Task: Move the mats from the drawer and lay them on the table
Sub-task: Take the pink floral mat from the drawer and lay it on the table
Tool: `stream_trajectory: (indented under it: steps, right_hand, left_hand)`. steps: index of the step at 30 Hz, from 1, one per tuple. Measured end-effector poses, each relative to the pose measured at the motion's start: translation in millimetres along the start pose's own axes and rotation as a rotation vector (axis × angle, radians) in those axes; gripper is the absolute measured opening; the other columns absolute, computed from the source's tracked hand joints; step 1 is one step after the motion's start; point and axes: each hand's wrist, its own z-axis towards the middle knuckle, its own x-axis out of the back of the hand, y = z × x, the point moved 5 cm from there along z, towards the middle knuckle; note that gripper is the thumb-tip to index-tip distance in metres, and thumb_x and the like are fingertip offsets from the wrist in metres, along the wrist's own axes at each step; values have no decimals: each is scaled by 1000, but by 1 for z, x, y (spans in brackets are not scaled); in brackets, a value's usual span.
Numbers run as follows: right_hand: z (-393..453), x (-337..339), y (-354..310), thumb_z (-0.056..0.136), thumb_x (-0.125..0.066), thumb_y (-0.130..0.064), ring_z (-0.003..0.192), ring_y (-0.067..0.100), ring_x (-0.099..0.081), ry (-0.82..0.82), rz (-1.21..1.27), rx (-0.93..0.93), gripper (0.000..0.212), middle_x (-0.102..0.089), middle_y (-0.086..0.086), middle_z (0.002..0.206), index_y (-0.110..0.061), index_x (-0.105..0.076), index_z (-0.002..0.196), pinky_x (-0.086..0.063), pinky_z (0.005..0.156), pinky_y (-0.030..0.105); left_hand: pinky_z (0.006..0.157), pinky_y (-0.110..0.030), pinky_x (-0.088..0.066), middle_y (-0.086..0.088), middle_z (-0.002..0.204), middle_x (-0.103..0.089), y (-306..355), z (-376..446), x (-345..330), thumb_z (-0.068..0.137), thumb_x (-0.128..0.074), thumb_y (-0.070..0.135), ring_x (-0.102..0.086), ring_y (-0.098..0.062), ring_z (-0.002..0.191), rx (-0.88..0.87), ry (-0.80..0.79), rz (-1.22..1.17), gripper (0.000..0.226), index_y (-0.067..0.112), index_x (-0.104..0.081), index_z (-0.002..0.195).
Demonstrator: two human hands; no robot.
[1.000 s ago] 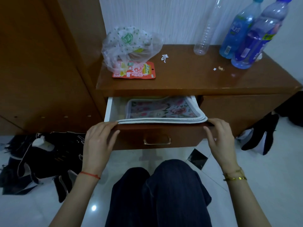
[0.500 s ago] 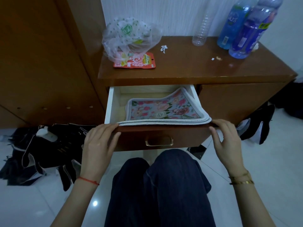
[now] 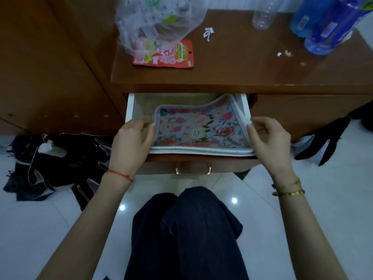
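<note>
Drawer (image 3: 132, 110) pulled open under the wooden table (image 3: 232, 63). A stack of floral mats (image 3: 199, 128) lies inside, its near edge draped over the drawer front, its far right corner curled up against the white side wall. Left hand (image 3: 131, 146) at the stack's left edge, fingers curled, thumb on top of the mat's border; firm grip cannot be confirmed. Right hand (image 3: 270, 142) at the right edge, fingertips pinching the raised border. On the tabletop: plastic bag (image 3: 157, 19), red snack packet (image 3: 167, 56), clear empty bottle (image 3: 263, 15), blue bottles (image 3: 327, 27). Dark clothing (image 3: 50, 164) heaped on the floor at left.
</note>
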Motion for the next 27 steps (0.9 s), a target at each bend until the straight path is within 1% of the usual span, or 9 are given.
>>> stream_trajectory:
  steps: [3, 5, 7, 11, 15, 18, 22, 24, 27]
  right_hand:
    - [3, -3, 1, 86, -67, -16, 92, 25, -60, -104, -68, -43, 29, -60, 14, 105, -3, -62, 112, -50, 81, 35]
    - [2, -3, 2, 84, -70, -14, 91, 29, -58, -165, -99, -66, 32, -59, 16, 105, -2, -61, 112, -46, 79, 33]
    - [0, -3, 3, 83, -72, -17, 90, 28, -56, -201, -108, -126, 35, -57, 13, 104, -4, -60, 113, -45, 77, 31]
    - [-2, -6, 2, 84, -70, -18, 95, 29, -56, -234, -83, -260, 37, -55, 12, 109, -6, -59, 117, -50, 86, 42]
    - [-2, -4, -4, 85, -70, -14, 99, 29, -52, -270, -113, -285, 35, -56, 17, 107, -1, -59, 116, -47, 88, 37]
    - [3, -3, -4, 86, -68, -14, 101, 29, -52, -328, -113, -333, 35, -55, 16, 108, -2, -58, 118, -49, 89, 41]
    - [4, 3, -1, 87, -68, -20, 95, 24, -55, -382, -63, -400, 35, -52, 6, 106, -7, -57, 118, -53, 83, 41]
    - [5, 6, -2, 85, -71, -20, 88, 22, -55, -390, -41, -414, 35, -50, 3, 100, -6, -57, 114, -52, 76, 36]
    - [10, 6, -3, 84, -71, -20, 84, 19, -53, -431, -20, -440, 32, -51, 3, 97, -7, -56, 109, -43, 70, 25]
  left_hand:
    - [73, -42, -55, -16, 96, -69, -1, 1, -5, 95, -54, 25, -63, -31, 88, 111, -133, 6, 27, 4, -67, 105]
    - [74, -44, -55, -19, 95, -69, 0, -1, -5, 93, -56, 23, -64, -34, 87, 169, -212, 0, 27, 2, -67, 104]
    - [74, -44, -56, -21, 95, -70, 4, -2, -3, 92, -58, 23, -65, -36, 87, 246, -288, 3, 28, 0, -69, 103]
    - [76, -46, -55, -25, 93, -69, 10, 5, -2, 91, -59, 25, -64, -39, 87, 421, -455, 39, 31, -4, -69, 98]
    - [76, -41, -50, -28, 97, -66, 12, 13, -6, 92, -59, 28, -62, -40, 92, 545, -692, 141, 37, -6, -65, 102]
    - [73, -37, -46, -28, 101, -64, 14, 17, -11, 92, -59, 28, -60, -41, 95, 606, -793, 122, 38, -8, -62, 102]
    - [75, -36, -47, -29, 102, -64, 15, 17, -9, 91, -61, 25, -61, -41, 97, 685, -791, 37, 36, -9, -64, 103]
    - [77, -39, -51, -28, 100, -66, 17, 17, -5, 88, -65, 24, -62, -41, 95, 684, -743, 9, 35, -8, -66, 104]
    - [77, -38, -53, -23, 98, -69, 21, 15, 4, 82, -72, 29, -64, -37, 92, 712, -668, -26, 37, 0, -69, 105]
